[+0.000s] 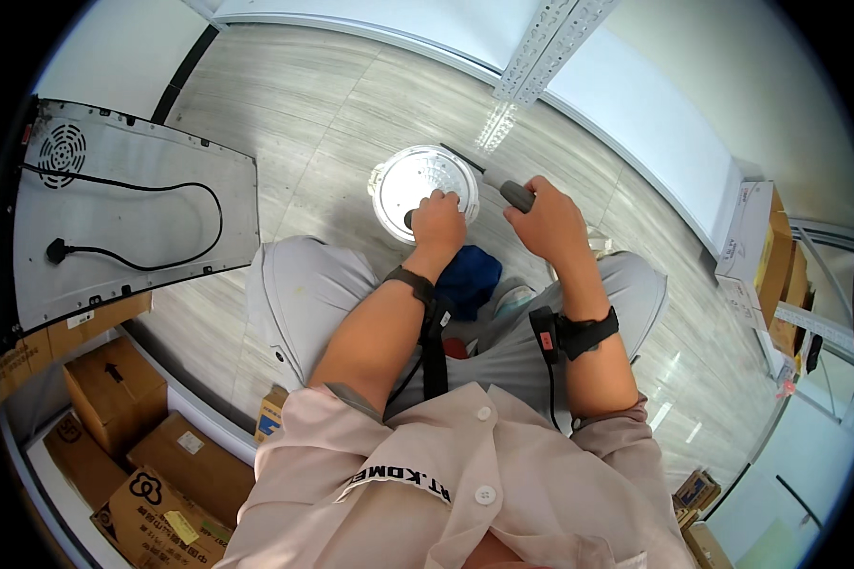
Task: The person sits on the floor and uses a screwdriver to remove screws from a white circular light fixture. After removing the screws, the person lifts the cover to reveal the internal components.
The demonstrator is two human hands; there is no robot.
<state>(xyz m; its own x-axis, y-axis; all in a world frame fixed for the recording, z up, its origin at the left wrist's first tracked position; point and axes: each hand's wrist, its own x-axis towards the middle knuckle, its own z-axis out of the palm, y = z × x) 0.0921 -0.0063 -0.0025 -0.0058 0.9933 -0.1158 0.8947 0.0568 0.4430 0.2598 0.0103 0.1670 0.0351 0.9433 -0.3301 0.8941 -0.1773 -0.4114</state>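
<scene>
A round white, lid-like part (425,180) with a shiny silvery face and small side tabs lies on the floor in front of me. Over its near edge my left hand (440,228) is closed, and a dark rounded piece (409,219) sticks out beside the fingers; the rest of it is hidden. To the right, my right hand (550,220) grips the grey handle of a scraper-like tool (516,196). Its long dark edge reaches left to the far right rim of the round part; I cannot tell whether they touch. A dark blue cloth (469,282) lies between my legs, below the left hand.
On the left stands a grey metal panel (142,218) with a vent and a black power cord (220,213). Cardboard boxes (114,394) fill a low shelf at lower left. More boxes (764,256) stand at right. White shelving with a perforated metal post (546,52) borders the far side.
</scene>
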